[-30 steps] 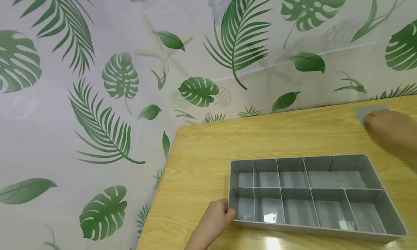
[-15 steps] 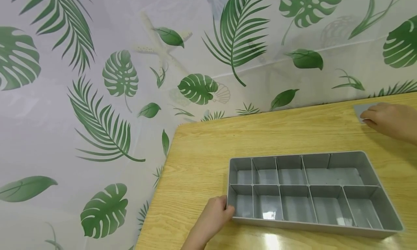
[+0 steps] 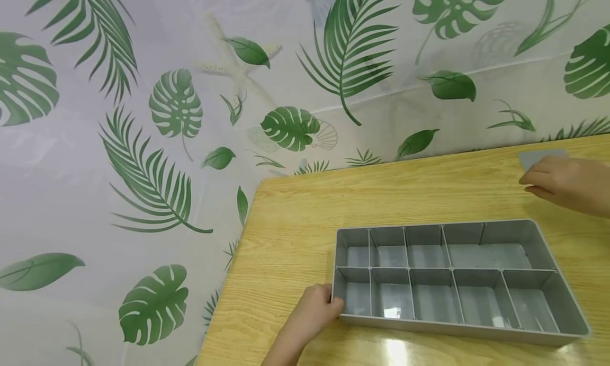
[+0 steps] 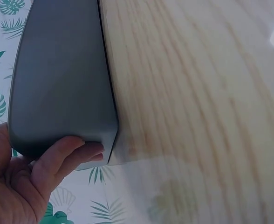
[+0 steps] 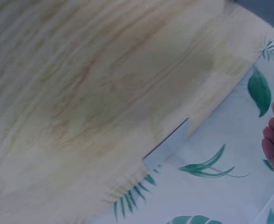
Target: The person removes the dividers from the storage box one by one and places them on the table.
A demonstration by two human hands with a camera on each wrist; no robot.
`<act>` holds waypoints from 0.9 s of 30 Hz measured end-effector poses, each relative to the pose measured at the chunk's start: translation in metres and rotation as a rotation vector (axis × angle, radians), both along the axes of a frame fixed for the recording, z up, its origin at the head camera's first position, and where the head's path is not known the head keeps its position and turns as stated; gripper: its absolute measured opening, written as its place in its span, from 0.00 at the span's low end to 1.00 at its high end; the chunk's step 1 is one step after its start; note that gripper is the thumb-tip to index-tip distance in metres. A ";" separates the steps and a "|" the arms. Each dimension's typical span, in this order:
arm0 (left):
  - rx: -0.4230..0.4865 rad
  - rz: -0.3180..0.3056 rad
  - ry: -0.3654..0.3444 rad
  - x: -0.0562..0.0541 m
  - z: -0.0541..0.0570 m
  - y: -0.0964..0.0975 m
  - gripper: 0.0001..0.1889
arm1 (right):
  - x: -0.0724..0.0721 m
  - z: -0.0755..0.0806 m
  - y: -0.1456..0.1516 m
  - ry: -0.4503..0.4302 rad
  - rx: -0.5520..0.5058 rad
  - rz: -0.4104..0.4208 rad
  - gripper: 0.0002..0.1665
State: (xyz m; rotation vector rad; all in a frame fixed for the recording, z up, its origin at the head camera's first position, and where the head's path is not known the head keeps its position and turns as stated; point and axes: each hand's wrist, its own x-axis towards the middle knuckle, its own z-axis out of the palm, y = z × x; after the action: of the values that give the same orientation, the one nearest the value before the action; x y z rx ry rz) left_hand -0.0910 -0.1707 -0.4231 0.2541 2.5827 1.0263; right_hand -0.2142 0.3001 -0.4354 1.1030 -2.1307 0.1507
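A grey divided storage box with two rows of compartments lies on the wooden table. My left hand grips its left end, thumb at the front corner and fingers along the outer wall. From the left wrist view, the fingers bend around the corner of the box's smooth outside wall. Over at the right, my right hand hovers with relaxed fingers beside a thin flat grey plate, holding nothing. The right wrist view has that plate flat near the table's edge, apart from the fingers.
The table meets a leaf-printed sheet along its back and left edges. Light reflects off the tabletop near the front. Thin dividers split the box into compartments.
My right hand has come off the flat grey plate and drawn slightly toward me, while the plate stays at the back edge. My left hand keeps its grip on the box.
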 end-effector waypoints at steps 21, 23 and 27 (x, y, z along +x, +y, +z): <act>0.018 0.049 -0.019 -0.001 0.007 0.007 0.10 | 0.043 0.049 -0.048 0.073 0.002 0.361 0.28; 0.016 0.040 -0.020 -0.002 0.008 0.007 0.11 | 0.047 0.050 -0.049 0.052 0.021 0.385 0.28; -0.005 0.025 -0.017 -0.004 0.010 0.008 0.13 | 0.054 0.050 -0.050 0.038 0.037 0.418 0.27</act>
State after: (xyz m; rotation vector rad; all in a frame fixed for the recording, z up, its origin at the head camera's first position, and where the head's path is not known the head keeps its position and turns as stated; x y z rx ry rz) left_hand -0.0952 -0.1629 -0.4133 0.2114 2.5787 1.0263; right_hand -0.1599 0.2502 -0.3852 1.5502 -1.8510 0.2815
